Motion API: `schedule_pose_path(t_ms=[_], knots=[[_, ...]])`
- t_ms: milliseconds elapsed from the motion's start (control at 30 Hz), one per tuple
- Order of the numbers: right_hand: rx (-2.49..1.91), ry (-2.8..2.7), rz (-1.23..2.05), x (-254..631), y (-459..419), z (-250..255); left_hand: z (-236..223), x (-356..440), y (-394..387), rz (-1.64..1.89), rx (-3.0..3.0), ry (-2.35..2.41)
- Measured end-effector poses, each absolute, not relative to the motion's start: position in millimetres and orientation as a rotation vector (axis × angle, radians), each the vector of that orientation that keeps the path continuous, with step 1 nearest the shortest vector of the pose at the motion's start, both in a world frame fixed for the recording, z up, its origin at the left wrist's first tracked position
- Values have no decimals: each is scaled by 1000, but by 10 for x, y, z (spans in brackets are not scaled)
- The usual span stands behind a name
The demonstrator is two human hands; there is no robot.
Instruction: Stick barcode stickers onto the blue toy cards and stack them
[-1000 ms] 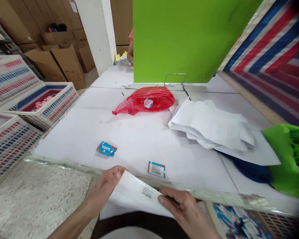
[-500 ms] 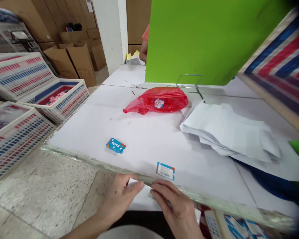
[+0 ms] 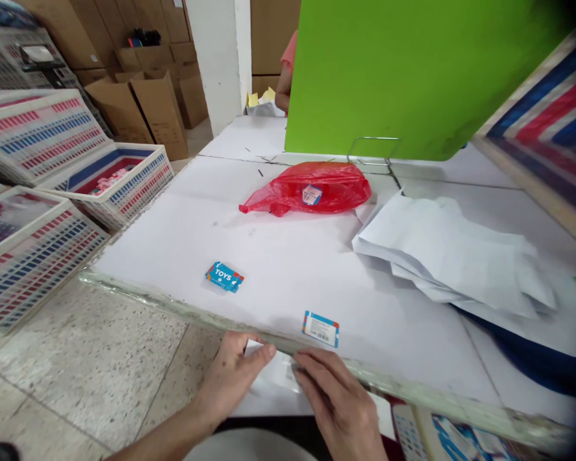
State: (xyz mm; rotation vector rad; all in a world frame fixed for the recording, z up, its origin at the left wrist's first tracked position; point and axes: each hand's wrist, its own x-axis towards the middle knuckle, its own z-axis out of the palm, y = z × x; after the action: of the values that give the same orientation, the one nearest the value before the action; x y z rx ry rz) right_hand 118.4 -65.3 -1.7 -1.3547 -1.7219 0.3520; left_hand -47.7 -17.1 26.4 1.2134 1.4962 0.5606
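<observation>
Two hands are handling white paper at the worktop's near edge

In the head view, the left hand (image 3: 233,378) is grasping the white paper (image 3: 269,371), thumb on top, just off the worktop's near edge. The right hand (image 3: 338,397) is resting its fingertips on the paper and hiding part of a blurred printed patch; whether it is pinching, I cannot tell. A dark blue thing (image 3: 537,358) is lying partly under the paper stack (image 3: 441,250) toward the right edge, too covered to make out. A green board (image 3: 388,70) is hiding most of a co-worker, leaving an arm (image 3: 285,89) showing.

The white worktop (image 3: 173,224) is carrying a red bag (image 3: 331,176) toward its far edge, a toys card (image 3: 224,276) toward its near left corner and another card (image 3: 320,328) by its near edge. Plastic baskets (image 3: 134,182) and cardboard boxes (image 3: 160,109) are standing beyond its left edge, on a speckled floor (image 3: 77,371).
</observation>
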Motion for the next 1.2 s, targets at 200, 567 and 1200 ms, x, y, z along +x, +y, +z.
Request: schedule_pose_path(t_ms=[200, 567, 1200], knots=[[-1383, -1728, 298, 1238, -710, -32, 237, -481, -166, 584, 1146, 1443], [-1441, -1795, 308, 1409, -561, 67, 195, -635, -205, 570, 1148, 1524], [-1513, -2501, 295, 243, 894, 152, -15, -1307, -406, 615, 982, 1693]])
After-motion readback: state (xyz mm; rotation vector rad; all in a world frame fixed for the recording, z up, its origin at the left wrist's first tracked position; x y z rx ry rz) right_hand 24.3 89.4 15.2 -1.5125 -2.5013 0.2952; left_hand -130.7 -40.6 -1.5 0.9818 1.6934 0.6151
